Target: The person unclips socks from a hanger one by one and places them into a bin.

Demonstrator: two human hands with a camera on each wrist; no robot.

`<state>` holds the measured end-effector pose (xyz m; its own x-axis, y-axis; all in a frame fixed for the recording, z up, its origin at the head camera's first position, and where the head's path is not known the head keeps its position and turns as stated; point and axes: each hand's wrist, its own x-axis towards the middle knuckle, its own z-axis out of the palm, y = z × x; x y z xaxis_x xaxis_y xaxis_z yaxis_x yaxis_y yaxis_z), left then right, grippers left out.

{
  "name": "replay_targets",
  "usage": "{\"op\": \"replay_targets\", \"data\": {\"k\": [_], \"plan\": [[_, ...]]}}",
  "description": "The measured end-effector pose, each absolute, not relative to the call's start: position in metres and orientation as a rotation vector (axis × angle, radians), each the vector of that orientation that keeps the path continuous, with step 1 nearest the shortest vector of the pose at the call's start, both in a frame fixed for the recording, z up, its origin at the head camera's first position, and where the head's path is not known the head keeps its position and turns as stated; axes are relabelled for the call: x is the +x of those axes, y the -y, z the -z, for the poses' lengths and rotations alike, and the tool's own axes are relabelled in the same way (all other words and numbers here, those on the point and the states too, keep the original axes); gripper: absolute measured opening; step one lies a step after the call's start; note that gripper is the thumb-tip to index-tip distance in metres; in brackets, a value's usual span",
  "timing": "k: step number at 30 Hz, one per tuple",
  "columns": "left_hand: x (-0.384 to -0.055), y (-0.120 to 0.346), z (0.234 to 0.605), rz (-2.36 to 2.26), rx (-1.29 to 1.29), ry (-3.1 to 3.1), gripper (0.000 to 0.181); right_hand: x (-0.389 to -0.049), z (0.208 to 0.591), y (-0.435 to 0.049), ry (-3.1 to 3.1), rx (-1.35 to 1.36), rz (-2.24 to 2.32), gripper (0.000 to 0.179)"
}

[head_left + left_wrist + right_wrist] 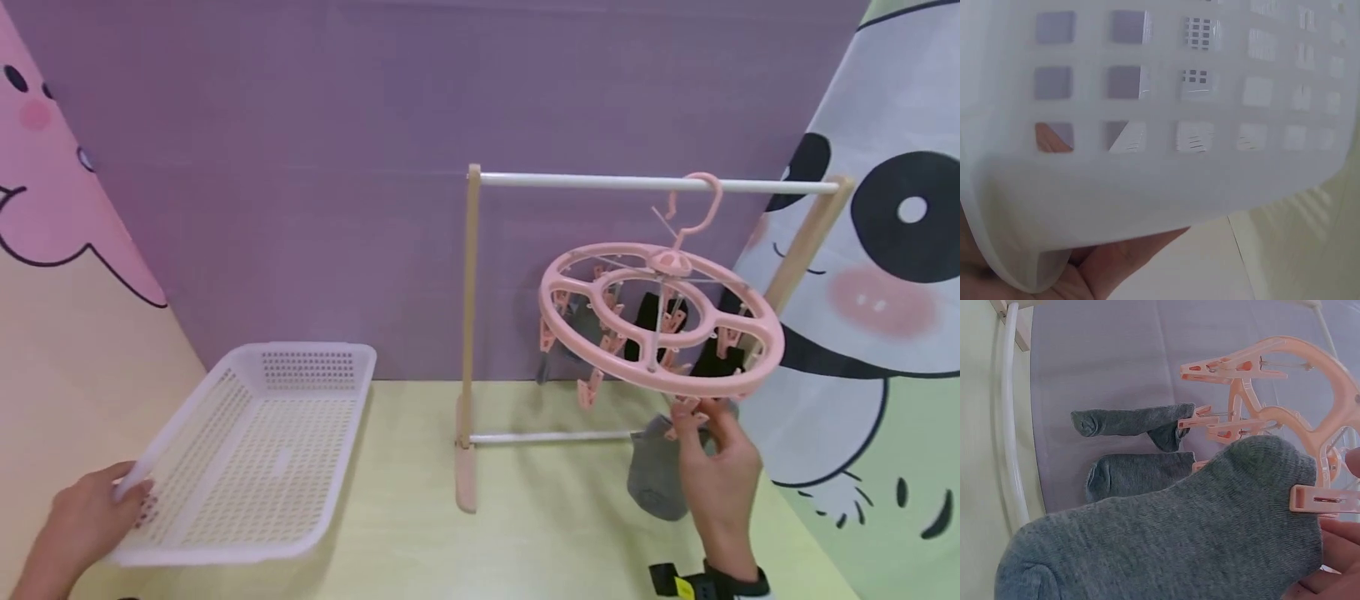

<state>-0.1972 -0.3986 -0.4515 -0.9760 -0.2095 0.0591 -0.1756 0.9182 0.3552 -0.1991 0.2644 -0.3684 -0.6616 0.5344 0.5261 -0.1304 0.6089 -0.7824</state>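
My left hand (93, 517) grips the near left corner of a white plastic laundry basket (225, 554), fingers over its rim; the left wrist view shows its perforated wall (1147, 181) up close. On the right, a round pink clip hanger (550, 292) hangs by its hook from a rack's white rod. At its front right edge my right hand (720, 483) pinches a pink clothespin (1316, 499). That clothespin bites the cuff of a grey sock (1197, 531), whose toe hangs down beside the hand in the head view.
Other socks hang from the ring, among them a black sock (651, 321) and a grey sock (1135, 419) farther back. Some clothespins, like this front clothespin (589, 390), hold nothing. The rack's wooden post (469, 292) stands between basket and hanger. Printed cloth walls close in both sides.
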Motion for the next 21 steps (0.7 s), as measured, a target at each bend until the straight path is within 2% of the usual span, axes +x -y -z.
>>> {"op": "replay_targets", "data": {"k": [12,21], "plan": [[-0.203,0.365,0.447,0.607,0.094,2.890,0.047,-0.195,0.371,-0.266,2.043,-0.288,-1.128,0.036],[-0.202,0.332,0.445,0.702,0.103,2.858,0.048,-0.192,0.368,-0.264,1.995,-0.236,-1.227,0.042]]}}
